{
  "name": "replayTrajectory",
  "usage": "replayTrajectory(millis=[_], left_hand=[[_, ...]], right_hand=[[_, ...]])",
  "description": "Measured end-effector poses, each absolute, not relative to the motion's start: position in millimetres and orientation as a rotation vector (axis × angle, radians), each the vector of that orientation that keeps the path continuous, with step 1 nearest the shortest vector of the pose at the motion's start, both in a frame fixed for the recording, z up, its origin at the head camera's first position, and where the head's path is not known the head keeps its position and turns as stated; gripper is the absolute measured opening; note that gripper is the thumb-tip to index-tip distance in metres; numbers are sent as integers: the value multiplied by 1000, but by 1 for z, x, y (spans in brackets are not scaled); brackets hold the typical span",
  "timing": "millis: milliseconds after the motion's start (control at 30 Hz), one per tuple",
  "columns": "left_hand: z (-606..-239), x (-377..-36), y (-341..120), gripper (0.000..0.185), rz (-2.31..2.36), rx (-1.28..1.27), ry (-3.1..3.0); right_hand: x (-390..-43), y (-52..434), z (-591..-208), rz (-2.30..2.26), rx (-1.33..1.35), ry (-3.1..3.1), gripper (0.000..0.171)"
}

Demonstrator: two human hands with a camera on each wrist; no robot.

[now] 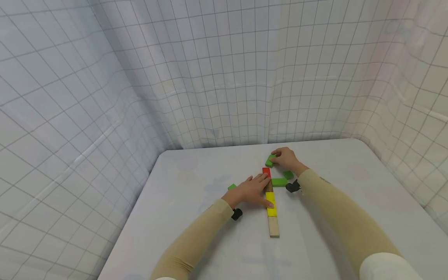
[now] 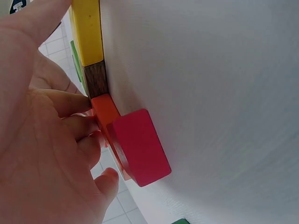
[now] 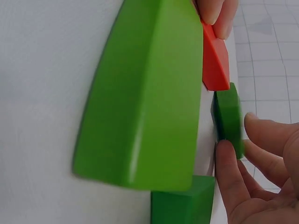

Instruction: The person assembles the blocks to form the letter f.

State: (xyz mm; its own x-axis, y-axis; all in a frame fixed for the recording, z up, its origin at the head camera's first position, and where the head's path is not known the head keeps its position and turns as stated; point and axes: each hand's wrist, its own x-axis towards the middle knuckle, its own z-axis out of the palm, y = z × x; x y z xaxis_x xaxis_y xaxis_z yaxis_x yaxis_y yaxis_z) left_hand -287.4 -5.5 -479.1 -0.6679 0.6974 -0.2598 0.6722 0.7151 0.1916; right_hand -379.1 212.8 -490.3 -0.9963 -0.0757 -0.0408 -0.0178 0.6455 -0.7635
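- Grid-patterned cloth curtain [image 1: 227,77]: thin white fabric ruled in dark squares, rippling around three sides.
- Tabletop [image 1: 196,233]: smooth, matte white, its near edge cut off.
- Tan sleeves [image 1: 196,237]: close-fitting, wrinkled at one elbow, running out of the picture at the bottom.
- Left hand [image 1: 251,190]: spread palm down over the row of blocks, fingers across the red end and thumb on the yellow part; it hides much of what lies beneath.
- Right hand [image 1: 285,157]: pinching the far green block [image 1: 269,160] between thumb and fingers, just beyond the row's red end; this block's edge is blurred in the right wrist view.
- Yellow block [image 1: 271,212]: glossy, flat-sided; the thumb hides whether it is one piece or two.
- Plain wood block [image 1: 274,226]: pale, unpainted, oblong, at the row's near end.
- Bright green block [image 1: 279,182]: oblong, glossy, rounded edges, set crosswise beside the row.
- Red block [image 1: 266,170]: painted, partly under the fingers.
- Crimson block [image 2: 141,147]: rounded corners, beside the red one in the left wrist view.
- Dark brown block [image 1: 269,188]: visible wood grain, mostly covered.
- Dark green block [image 1: 288,174]: near the right wrist.
- Left green block [image 1: 232,187]: only a corner shows behind the left hand.
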Motion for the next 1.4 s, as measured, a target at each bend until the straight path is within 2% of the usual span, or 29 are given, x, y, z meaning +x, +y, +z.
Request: replayTrajectory(millis=[267, 1400], left_hand=[[-480, -289, -6, 108, 121, 1077, 2604], [-481, -288, -7, 107, 103, 1097, 2611]], right_hand=[[-378, 207, -488, -1163, -114, 2826, 49], [-374, 204, -490, -1129, -206, 2837, 49]])
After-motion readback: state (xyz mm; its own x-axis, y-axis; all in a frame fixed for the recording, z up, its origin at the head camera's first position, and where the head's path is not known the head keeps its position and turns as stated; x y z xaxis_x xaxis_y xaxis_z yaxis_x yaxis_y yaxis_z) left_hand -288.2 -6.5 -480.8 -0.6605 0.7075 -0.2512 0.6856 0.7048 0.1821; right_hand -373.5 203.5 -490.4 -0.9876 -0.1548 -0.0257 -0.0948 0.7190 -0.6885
